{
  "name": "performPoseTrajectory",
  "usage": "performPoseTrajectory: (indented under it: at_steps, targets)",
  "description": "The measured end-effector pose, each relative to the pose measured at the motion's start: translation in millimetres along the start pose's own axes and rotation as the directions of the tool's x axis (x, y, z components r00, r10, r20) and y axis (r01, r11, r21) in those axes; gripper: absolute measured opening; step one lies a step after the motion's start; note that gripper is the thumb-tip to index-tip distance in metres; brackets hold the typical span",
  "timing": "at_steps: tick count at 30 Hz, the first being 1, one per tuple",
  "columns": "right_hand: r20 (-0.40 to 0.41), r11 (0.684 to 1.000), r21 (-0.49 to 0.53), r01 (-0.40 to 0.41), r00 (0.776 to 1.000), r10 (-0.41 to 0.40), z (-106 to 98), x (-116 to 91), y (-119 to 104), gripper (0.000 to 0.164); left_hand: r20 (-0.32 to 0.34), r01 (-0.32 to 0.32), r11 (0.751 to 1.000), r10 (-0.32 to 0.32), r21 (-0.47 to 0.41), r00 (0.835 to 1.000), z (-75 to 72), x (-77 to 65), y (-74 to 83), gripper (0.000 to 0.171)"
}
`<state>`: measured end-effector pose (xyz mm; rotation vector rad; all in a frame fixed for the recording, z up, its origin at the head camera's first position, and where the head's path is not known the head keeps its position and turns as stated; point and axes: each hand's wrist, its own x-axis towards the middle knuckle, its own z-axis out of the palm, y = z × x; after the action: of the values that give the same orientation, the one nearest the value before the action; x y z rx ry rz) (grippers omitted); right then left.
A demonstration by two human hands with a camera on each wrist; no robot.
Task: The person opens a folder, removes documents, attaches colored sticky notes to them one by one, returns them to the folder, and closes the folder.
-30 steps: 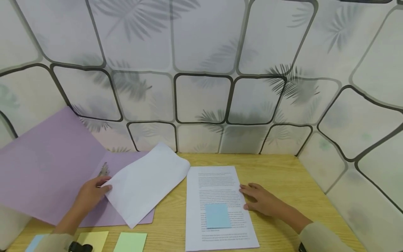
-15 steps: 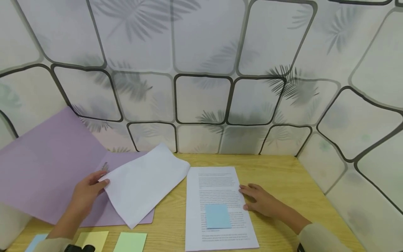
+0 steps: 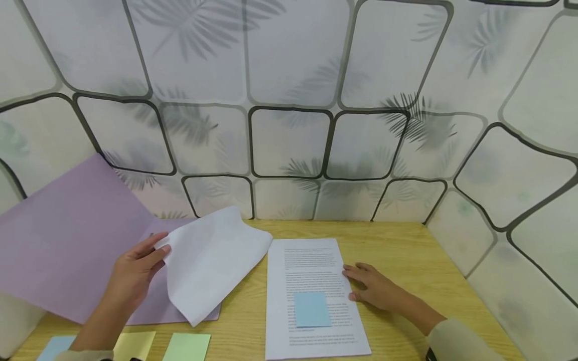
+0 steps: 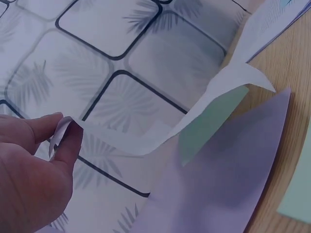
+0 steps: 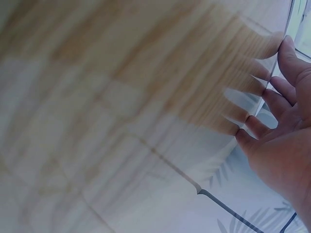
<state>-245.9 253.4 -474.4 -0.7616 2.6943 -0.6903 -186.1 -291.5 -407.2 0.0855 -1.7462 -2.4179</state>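
Note:
My left hand (image 3: 135, 271) pinches the upper left corner of a white sheet of paper (image 3: 217, 263) between thumb and fingers. In the left wrist view, the sheet (image 4: 146, 143) bows away from the fingertips. Under it lies an open purple folder (image 3: 72, 235), its cover leaning up to the left. A metal clip inside the folder is mostly hidden by the left hand. My right hand (image 3: 372, 288) has its fingertips against the right edge of a stack of printed paper (image 3: 277, 296), with a blue sticky note (image 3: 313, 309) on top. Right wrist view: fingers (image 5: 274, 99) meet the table surface.
Blue (image 3: 56, 347), yellow (image 3: 135, 345) and green (image 3: 187, 347) sticky notes lie along the table's (image 3: 397, 250) near edge at left. In the left wrist view, a green piece (image 4: 211, 121) shows over the purple folder. Patterned walls (image 3: 289, 140) stand behind and to the right.
My left hand has moved up and to the right with the sheet's corner, bending the sheet more and covering the clip. The right hand and printed stack stay put.

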Motion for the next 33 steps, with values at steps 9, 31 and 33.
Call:
performPoseTrajectory:
  at_steps: [9, 31, 33]
  targets:
    - [-0.002, 1.0, 0.003, -0.01, 1.0, 0.01, 0.9, -0.7, 1.6, 0.071, -0.076, -0.006, 0.994, 0.015, 0.113, 0.997, 25.3, -6.3, 6.8, 0.034]
    - [0.015, 1.0, 0.005, -0.014, 1.0, 0.014, -0.4, -1.6, 0.5, 0.072, 0.161, 0.004, 0.998, -0.015, 0.07, 0.987, 175.3, -55.5, -17.9, 0.043]
    - [0.012, 1.0, -0.008, -0.004, 1.0, 0.004, -0.7, -1.3, 0.4, 0.071, 0.172, 0.029, 0.999, -0.034, 0.033, 0.985, 186.8, -59.3, -21.9, 0.043]
